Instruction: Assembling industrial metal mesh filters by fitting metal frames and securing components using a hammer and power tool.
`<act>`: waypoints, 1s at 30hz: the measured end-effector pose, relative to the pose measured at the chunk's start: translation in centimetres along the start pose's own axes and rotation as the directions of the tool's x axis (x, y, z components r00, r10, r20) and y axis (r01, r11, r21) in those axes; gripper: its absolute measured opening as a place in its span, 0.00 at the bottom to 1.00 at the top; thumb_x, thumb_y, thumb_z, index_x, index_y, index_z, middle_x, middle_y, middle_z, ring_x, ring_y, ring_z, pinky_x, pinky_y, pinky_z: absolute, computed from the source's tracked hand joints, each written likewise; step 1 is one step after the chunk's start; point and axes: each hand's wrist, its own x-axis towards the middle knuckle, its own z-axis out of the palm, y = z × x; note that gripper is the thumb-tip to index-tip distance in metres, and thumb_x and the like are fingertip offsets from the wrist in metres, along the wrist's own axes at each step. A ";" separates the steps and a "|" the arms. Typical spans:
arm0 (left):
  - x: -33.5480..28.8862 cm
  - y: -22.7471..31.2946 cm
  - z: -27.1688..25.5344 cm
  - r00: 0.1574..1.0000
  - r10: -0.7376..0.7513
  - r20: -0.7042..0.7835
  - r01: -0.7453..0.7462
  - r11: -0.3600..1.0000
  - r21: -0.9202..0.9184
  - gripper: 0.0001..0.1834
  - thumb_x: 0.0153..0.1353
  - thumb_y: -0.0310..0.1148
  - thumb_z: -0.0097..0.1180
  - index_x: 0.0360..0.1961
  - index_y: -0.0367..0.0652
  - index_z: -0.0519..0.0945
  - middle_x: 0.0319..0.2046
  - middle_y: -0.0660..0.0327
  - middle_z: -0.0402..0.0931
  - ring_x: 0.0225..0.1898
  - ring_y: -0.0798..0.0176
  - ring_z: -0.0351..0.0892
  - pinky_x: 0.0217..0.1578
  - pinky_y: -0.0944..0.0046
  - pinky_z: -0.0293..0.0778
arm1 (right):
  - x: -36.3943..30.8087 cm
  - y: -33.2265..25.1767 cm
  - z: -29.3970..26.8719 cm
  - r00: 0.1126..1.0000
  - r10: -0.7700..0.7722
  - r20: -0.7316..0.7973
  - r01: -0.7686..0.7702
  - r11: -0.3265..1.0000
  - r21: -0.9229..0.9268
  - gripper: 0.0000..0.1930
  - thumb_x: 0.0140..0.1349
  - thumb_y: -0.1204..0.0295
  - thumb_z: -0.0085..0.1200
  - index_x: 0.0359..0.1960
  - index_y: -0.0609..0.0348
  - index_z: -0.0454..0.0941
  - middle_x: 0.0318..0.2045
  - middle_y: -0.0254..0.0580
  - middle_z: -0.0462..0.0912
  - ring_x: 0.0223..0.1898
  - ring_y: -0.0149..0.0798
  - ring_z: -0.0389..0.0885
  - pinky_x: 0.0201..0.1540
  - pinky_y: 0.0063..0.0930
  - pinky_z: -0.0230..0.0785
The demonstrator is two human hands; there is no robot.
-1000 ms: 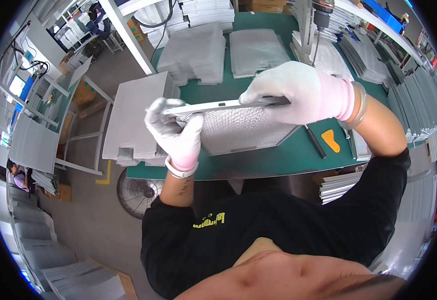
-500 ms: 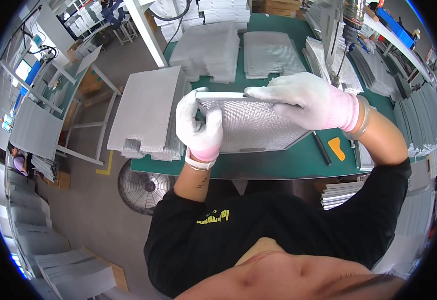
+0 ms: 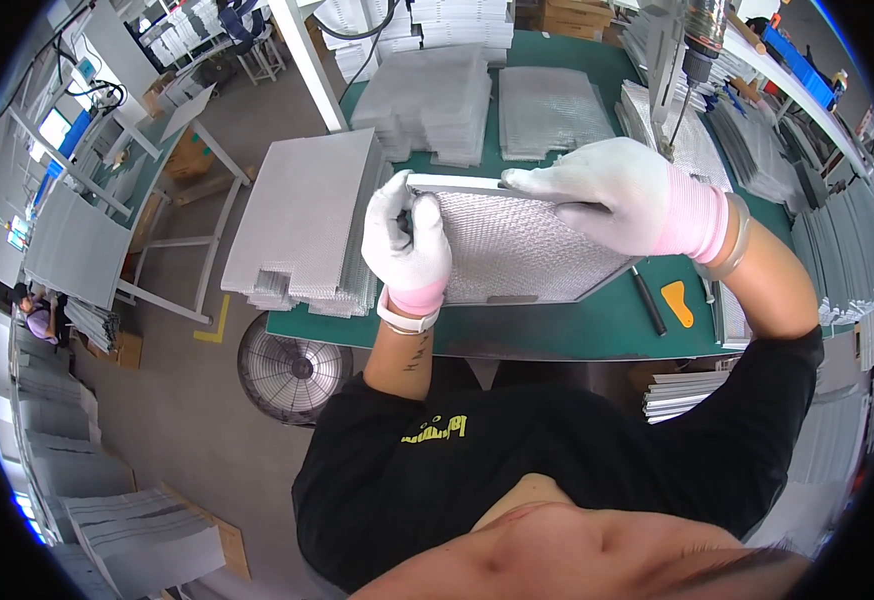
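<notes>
A silver metal-mesh panel (image 3: 522, 245) is held tilted above the green bench, its cut-off corner low on the right. Along its upper edge runs a pale channel-shaped frame strip (image 3: 462, 185). My left hand (image 3: 407, 240), in a white glove with a pink cuff, is closed on the panel's upper left corner, thumb on the near side. My right hand (image 3: 622, 200), gloved the same way, grips the strip and the panel's upper right part, its fingers lying along the edge. The fingertips behind the panel are hidden.
Stacks of mesh sheets lie on the bench at the left (image 3: 302, 210) and back (image 3: 427, 100). To the right are a black-handled tool (image 3: 649, 302) and a yellow-orange flat piece (image 3: 677, 303). A power driver (image 3: 699, 60) hangs at the back right. A floor fan (image 3: 297, 370) stands below left.
The view has shifted slightly. My left fingers and thumb have drawn closer together at the panel's corner. My right hand keeps its hold on the upper edge.
</notes>
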 end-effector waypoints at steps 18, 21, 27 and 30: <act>1.2 1.0 -0.6 0.987 0.013 0.160 0.019 0.980 -0.197 0.18 0.63 0.15 0.51 0.54 0.30 0.76 0.47 0.60 0.75 0.43 0.70 0.75 0.47 0.70 0.72 | 4.0 0.2 1.5 0.998 -0.055 -0.017 0.057 0.986 0.159 0.27 0.55 0.80 0.52 0.60 0.58 0.72 0.41 0.51 0.80 0.45 0.51 0.80 0.49 0.37 0.73; 1.2 1.1 -0.7 0.988 -0.012 0.155 0.031 0.992 -0.122 0.18 0.63 0.15 0.51 0.54 0.30 0.76 0.46 0.59 0.76 0.43 0.69 0.76 0.46 0.70 0.72 | 4.1 -0.2 1.5 0.999 0.014 0.051 -0.019 0.994 0.107 0.28 0.55 0.81 0.51 0.61 0.56 0.72 0.40 0.51 0.79 0.45 0.52 0.78 0.50 0.40 0.72; 1.2 1.0 -0.4 0.984 0.151 0.090 -0.154 0.988 0.029 0.17 0.63 0.16 0.52 0.53 0.28 0.77 0.43 0.58 0.77 0.41 0.68 0.77 0.45 0.71 0.73 | 4.1 0.1 2.3 0.996 -0.059 -0.060 0.060 0.998 0.024 0.21 0.62 0.76 0.49 0.58 0.56 0.76 0.36 0.50 0.78 0.40 0.52 0.79 0.45 0.40 0.73; 1.3 1.3 -0.4 0.986 0.149 0.078 -0.155 0.985 0.074 0.17 0.62 0.15 0.52 0.53 0.28 0.77 0.43 0.57 0.77 0.40 0.67 0.77 0.44 0.70 0.73 | 4.3 0.2 2.4 0.993 -0.086 -0.083 0.089 0.995 0.042 0.20 0.62 0.76 0.49 0.57 0.56 0.76 0.34 0.50 0.78 0.40 0.52 0.79 0.44 0.40 0.73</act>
